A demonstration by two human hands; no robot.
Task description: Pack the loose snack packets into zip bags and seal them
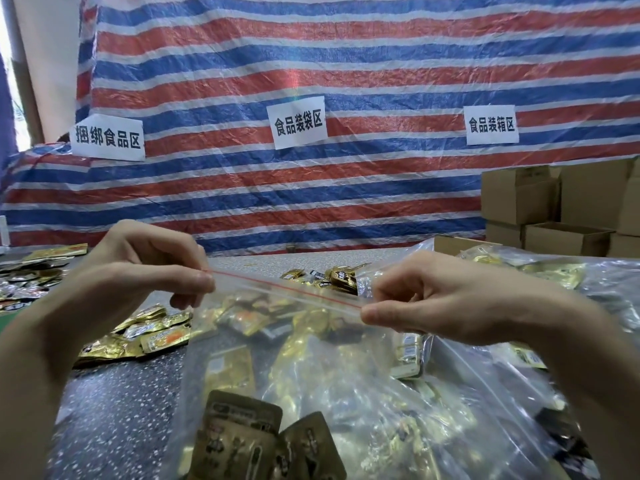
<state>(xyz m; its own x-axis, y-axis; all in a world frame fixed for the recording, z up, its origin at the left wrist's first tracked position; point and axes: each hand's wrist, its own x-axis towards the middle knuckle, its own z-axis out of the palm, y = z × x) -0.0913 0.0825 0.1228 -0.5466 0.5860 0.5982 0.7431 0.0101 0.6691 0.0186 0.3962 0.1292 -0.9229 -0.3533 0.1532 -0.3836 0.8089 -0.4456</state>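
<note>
Both hands pinch the zip bag (311, 375) by its red seal strip (284, 287): left hand (145, 268), right hand (440, 299). Gold snack packets (138, 337) litter the speckled tabletop (114, 410).

This is a makeshift food-packing workshop. A red, white and blue striped tarpaulin (311, 64) hangs behind the speckled table (117, 403), and three printed paper signs taped to it name work zones in Chinese. The left sign (107, 137) reads food bundling, the middle sign (298, 122) food bagging and the right sign (491, 125) food boxing. Plain cardboard boxes (519, 199) are stacked by the table's far right corner. Gold snack packets (138, 334) lie heaped along its left edge, and a clear zip bag (346, 393) stuffed with them is at the near edge.
</note>
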